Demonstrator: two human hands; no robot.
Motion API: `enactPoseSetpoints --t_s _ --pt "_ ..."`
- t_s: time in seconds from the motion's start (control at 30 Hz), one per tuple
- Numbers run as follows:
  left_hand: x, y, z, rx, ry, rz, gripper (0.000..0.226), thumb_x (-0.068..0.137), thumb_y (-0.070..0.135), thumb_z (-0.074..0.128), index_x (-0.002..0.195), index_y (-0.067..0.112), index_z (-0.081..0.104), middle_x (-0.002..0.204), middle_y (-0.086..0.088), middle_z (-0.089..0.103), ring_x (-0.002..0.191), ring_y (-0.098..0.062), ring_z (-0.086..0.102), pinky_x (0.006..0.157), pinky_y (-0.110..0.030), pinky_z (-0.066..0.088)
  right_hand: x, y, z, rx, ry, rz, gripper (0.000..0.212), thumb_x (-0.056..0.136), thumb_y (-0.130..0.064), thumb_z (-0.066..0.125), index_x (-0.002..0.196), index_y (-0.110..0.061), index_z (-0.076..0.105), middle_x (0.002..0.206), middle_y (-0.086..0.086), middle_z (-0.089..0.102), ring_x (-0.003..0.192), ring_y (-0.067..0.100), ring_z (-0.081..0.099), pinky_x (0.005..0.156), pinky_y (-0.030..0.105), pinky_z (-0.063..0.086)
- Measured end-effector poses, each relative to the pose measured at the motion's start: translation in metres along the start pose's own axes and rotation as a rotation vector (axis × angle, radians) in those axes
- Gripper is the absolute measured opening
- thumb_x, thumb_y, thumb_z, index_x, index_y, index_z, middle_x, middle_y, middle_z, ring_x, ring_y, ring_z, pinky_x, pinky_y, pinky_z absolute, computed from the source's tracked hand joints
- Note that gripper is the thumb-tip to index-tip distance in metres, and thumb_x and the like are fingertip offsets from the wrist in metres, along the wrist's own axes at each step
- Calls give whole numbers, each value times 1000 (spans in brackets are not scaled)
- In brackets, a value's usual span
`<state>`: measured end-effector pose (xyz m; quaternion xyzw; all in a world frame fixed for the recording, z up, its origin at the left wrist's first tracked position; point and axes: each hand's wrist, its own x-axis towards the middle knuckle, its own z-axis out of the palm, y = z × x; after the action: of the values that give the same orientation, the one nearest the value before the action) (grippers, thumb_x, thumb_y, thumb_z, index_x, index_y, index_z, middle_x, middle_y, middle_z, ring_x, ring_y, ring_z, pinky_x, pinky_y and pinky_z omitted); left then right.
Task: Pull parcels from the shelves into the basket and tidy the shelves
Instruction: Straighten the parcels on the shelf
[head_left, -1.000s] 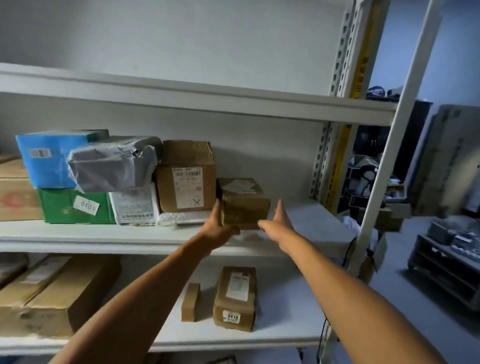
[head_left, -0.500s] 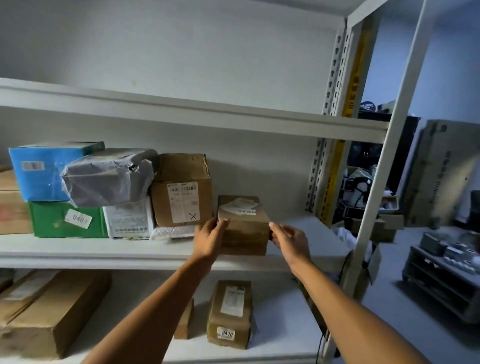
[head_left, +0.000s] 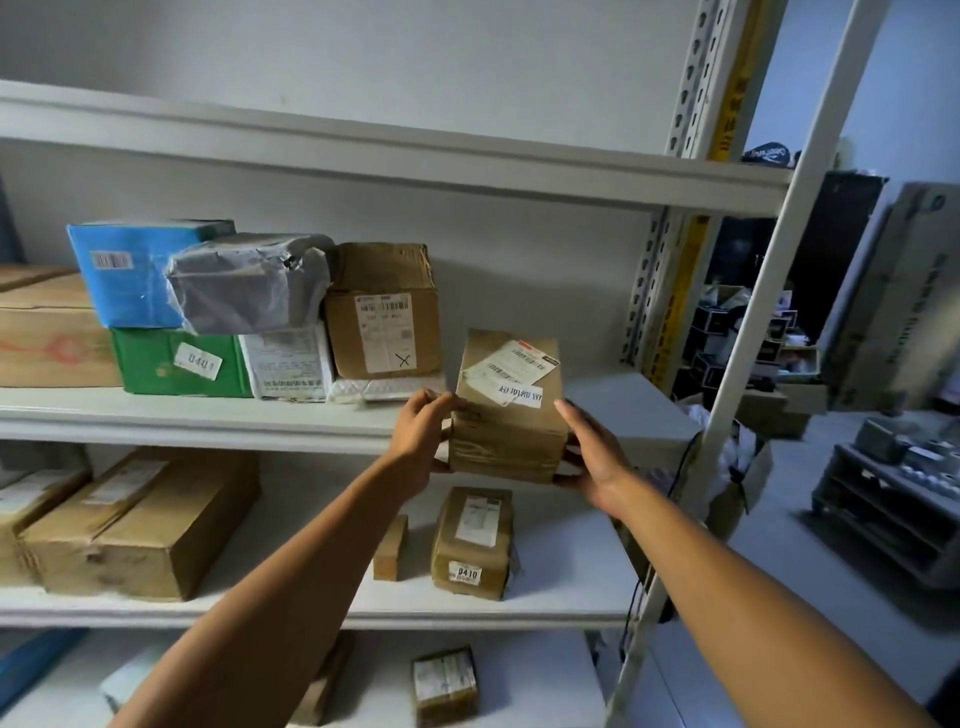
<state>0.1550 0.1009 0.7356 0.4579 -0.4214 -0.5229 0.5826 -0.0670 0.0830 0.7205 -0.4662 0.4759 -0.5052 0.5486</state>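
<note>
White metal shelves (head_left: 363, 421) filled the view; at centre, left hand (head_left: 418, 441) and right hand (head_left: 592, 452) clasped a small brown parcel (head_left: 509, 415) off the middle shelf's edge, probably mid-pull, needing lowering into an unseen basket.

Two bare forearms enter from the bottom edge, no sleeves in view on either. Left hand (head_left: 418, 441) bare: no glove, ring or watch strap visible; wrist narrow, knuckles and thumb showing from the back. Right hand (head_left: 592, 452) likewise bare, no jewellery or wristband showing, thumb in view on its upper side. Both arms slender, unmarked. Fingernails too small to make out.
</note>
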Motion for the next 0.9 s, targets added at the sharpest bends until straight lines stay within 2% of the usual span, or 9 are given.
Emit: enactPoseSetpoints --t_s 0.1,0.23,0.33,0.4,0.5,0.57,0.67,0.77,0.9 --pt "-10 -2 -2 5 10 -7 14 92 19 59 95 19 46 100 -8 60 86 -25 63 68 -42 50 -6 7 1 23 -28 13 41 84 -52 72 122 -38 63 123 7 66 114 30 60 93 58 54" --pt "-20 -3 0 25 -11 -49 14 92 21 54 105 21 47 109 -11 57 90 -27 58 77 -45 49 -19 9 -3 44 -47 23 64 73 -54 81 128 -34 55 124 17 63 111 40 62 72 49 59" --pt "-33 -6 5 35 -16 -106 35 93 31 49 124 16 51 111 -12 58 92 -25 56 77 -38 46 -28 11 -5 59 -58 33 69 65 -49 83 126 -32 55 122 19 63 108 42 62 72 53 57" --pt "-40 -10 6 39 -1 -138 45 93 37 48 131 13 51 108 -13 61 91 -26 57 75 -35 46 -35 14 -6 74 -57 31 70 64 -45 84 127 -30 56 122 20 64 106 41 63 76 58 56" --pt "-48 -15 2 55 3 -185 41 91 40 48 121 14 58 96 -11 64 88 -28 58 79 -39 46 -46 20 -12 64 -55 23 80 55 -43 88 128 -30 56 123 18 65 108 41 63 82 66 54" --pt "-54 -19 0 66 -18 -222 37 89 41 49 109 13 62 89 -11 64 86 -30 59 81 -41 46 -54 23 -18 55 -58 22 88 49 -43 89 129 -30 55 119 17 67 106 40 64 76 62 58" --pt "-66 -27 0 66 -38 -253 28 90 36 50 95 12 61 80 -10 60 69 -27 56 68 -33 46 -68 28 -26 35 -89 42 93 47 -39 90 131 -29 52 114 18 67 99 39 63 65 48 57" --pt "-76 -36 1 56 -67 -287 30 88 34 48 93 7 59 76 -10 52 57 -24 48 58 -29 43 -80 29 -34 5 -99 63 91 46 -37 90 128 -32 51 117 20 66 99 40 63 66 46 57" --pt "-89 -48 11 43 -107 -320 31 87 36 47 93 8 57 79 -12 50 55 -23 46 55 -29 44 -100 28 -46 -33 -98 77 84 46 -37 89 122 -33 53 116 16 67 97 36 63 67 45 57"
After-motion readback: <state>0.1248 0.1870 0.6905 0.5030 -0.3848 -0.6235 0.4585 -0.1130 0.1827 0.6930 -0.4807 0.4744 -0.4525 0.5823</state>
